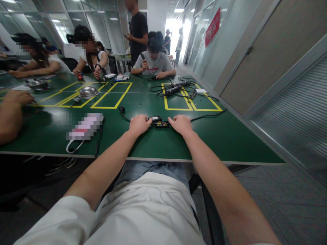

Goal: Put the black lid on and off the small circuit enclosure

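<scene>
A small dark circuit board [161, 124] with coloured parts lies on the green table [224, 139], a little in from its near edge. My left hand [139, 124] is curled at the board's left end and my right hand [181, 124] is curled at its right end, both gripping it. A small black block with a white label [155, 118] sits just behind the board. A black cable [208, 115] runs off to the right from the board, and another black cable with a round plug [122, 110] lies to the left.
A white cord and a blurred pinkish item [85, 127] lie to my left. Yellow taped rectangles [112, 98] mark the table. Black tools with tangled cables [176, 89] sit farther right. A metal bowl [88, 92] stands at left. Several people sit around; another person's arm [11, 112] rests at left.
</scene>
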### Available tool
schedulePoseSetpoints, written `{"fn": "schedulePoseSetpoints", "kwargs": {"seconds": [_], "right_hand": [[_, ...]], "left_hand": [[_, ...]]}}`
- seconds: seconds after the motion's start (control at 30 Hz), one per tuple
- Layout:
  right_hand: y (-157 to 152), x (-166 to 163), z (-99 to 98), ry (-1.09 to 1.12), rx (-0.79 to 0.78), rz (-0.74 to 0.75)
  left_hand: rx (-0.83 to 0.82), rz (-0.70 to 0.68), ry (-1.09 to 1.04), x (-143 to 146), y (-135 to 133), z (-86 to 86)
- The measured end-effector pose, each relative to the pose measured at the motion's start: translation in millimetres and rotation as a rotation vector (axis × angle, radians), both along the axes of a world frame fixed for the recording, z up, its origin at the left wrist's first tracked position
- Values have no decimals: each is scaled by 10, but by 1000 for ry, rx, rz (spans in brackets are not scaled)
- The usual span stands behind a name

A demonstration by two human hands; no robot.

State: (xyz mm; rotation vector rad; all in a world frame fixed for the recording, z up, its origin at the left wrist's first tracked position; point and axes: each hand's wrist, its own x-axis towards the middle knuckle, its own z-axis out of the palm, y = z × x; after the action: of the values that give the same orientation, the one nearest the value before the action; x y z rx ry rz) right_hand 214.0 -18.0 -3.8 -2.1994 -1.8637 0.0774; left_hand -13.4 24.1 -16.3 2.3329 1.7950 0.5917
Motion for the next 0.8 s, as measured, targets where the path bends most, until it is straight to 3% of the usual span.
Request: {"fn": "schedulePoseSetpoints", "kwargs": {"seconds": [0.17, 0.3, 0.6, 0.7, 0.8], "right_hand": [[18, 10, -23, 7, 0, -2], [8, 11, -16, 8, 3, 9], [-3, 19, -12, 8, -10, 15], [-1, 23, -18, 6, -10, 17], [1, 20, -18, 4, -9, 18]], "left_hand": [[124, -102, -100, -16, 43, -37], [65, -224, -146, -12, 81, -44], [49, -66, -182, -62, 76, 3], [109, -175, -217, -22, 1, 45], [136, -412, -258, 40, -57, 48]]}}
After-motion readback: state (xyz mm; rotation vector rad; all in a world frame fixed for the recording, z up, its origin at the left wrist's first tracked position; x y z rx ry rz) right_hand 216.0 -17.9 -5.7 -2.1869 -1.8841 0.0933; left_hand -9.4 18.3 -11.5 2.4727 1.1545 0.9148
